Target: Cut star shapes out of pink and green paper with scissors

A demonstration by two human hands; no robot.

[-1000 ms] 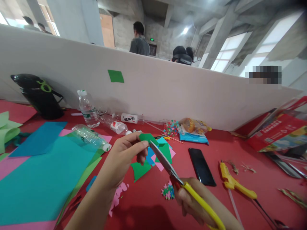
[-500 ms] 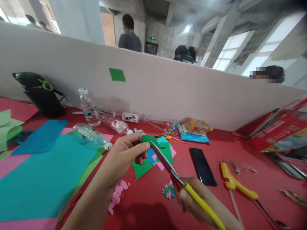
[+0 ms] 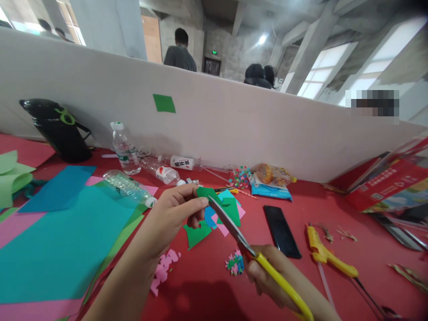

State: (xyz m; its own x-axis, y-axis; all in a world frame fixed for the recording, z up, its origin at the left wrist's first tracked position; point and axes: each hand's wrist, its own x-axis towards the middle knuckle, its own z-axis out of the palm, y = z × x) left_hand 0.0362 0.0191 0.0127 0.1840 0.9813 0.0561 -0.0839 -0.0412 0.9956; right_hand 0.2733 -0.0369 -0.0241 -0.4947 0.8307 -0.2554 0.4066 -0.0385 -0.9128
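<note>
Between the thumb and fingers of my left hand [image 3: 182, 207] is a small piece of green paper [image 3: 204, 192]. My right hand [image 3: 267, 272] is wrapped round the yellow handle of the scissors [image 3: 234, 229], whose blades point up and left, their tips at the green paper beside my left thumb. Below the blades lies a small pile of pink, green and blue paper stars [image 3: 235, 263]. Pink paper scraps [image 3: 163, 269] are beside my left forearm. Green, pink and blue paper pieces [image 3: 230, 211] lie behind the scissors.
On the red table [image 3: 200, 290], large teal paper [image 3: 63, 245] spreads at the left, near plastic bottles [image 3: 125, 151] and a black flask [image 3: 62, 133]. To the right are a black phone [image 3: 281, 232] and a yellow glue gun [image 3: 329, 256]. A white partition [image 3: 227, 125] stands behind; people are beyond it.
The view has shifted very slightly. Both hands, the scissors and the green paper hold nearly the same positions. Beyond the partition, the standing person's head has moved a little.
</note>
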